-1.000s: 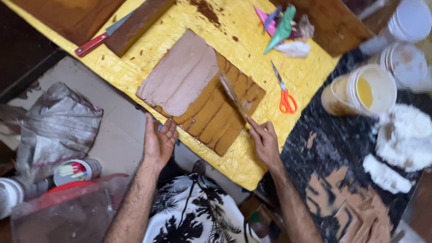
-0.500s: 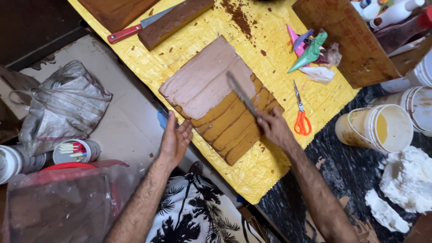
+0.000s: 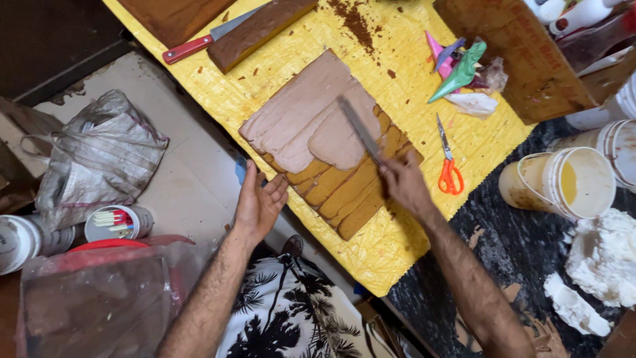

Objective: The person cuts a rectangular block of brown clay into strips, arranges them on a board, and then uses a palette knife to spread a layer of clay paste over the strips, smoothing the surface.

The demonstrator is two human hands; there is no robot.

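Yellow-covered counter point(image 3: 424, 238): sliced cake slab point(image 3: 324, 142) lay mid-counter, half-frosted. Spatula point(image 3: 361, 132) was clenched in right hand point(image 3: 404, 185); left hand point(image 3: 258, 205) was released, at the near edge. Blade best kept flat, strokes long.

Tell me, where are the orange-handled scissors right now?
In the head view, the orange-handled scissors lie on the yellow sheet, right of the cake slab, just beyond the right hand and below the piping bags.

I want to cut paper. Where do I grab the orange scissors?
Take the orange scissors by the two handle loops, the end nearest the person. Come from that near side: the closed blades point away, up the yellow sheet, and they lie flat with bare sheet around them.
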